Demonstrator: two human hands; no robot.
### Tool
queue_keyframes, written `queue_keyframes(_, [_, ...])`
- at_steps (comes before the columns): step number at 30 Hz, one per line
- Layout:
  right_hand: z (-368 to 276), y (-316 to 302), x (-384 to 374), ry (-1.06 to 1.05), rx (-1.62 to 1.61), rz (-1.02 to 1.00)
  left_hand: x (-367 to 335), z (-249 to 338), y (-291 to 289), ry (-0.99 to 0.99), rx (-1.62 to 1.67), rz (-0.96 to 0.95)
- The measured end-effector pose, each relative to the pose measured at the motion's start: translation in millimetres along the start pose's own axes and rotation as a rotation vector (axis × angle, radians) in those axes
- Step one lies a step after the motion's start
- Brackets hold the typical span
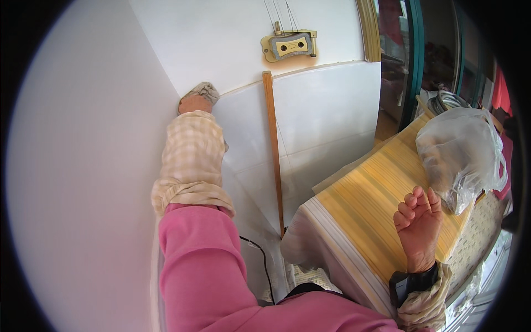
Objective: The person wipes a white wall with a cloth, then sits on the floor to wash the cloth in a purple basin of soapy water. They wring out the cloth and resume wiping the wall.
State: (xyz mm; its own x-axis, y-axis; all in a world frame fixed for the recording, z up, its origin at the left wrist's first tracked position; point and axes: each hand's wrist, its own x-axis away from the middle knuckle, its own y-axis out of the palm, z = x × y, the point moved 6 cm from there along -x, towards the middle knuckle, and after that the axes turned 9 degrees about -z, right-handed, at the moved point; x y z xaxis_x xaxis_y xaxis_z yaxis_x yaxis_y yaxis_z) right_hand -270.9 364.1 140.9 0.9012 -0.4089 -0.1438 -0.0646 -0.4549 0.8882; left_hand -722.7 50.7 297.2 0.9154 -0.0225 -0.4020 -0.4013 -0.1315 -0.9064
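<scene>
My left arm, in a pink sleeve with a beige checked oversleeve [193, 146], reaches up along the corner of the white walls. At its end my left hand [196, 103] is closed on a crumpled greyish cloth [207, 91], which lies against the wall just above a ledge. The cloth hides most of the fingers. My right hand [421, 224] is held palm up over a table with a yellow striped cover [381, 196]. Its fingers curl loosely with nothing in them, close to a clear plastic bag [462, 152]. A dark band [414, 283] circles the right wrist.
A brass-coloured clothesline winder [289, 46] with wires is fixed to the wall. A wooden strip [273, 149] leans upright against the white panel. A black cable [265, 268] hangs below. Teal door frames [413, 55] and a coiled hose [447, 101] are at the right.
</scene>
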Motion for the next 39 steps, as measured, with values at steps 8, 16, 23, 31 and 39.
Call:
queue_keyframes(8, [3, -8, -4, 0.046, -0.002, 0.070, 5, 8, -8, 0.075, 0.636, 0.223])
queue_keyframes(16, [6, -15, -7, 0.058, 0.036, 0.131, 124, 125, -1, 0.420, 1.748, 0.335])
queue_keyframes(23, [5, -25, -9, 0.064, 0.072, 0.182, 128, 216, 29, 0.648, 1.097, 0.209])
queue_keyframes(31, [8, -29, -10, 0.078, 0.078, 0.192, 119, 171, 41, 0.399, 0.917, 0.422])
queue_keyframes(39, [10, -32, -10, 0.092, 0.080, 0.196, 96, 87, -5, 0.036, 0.932, 0.833])
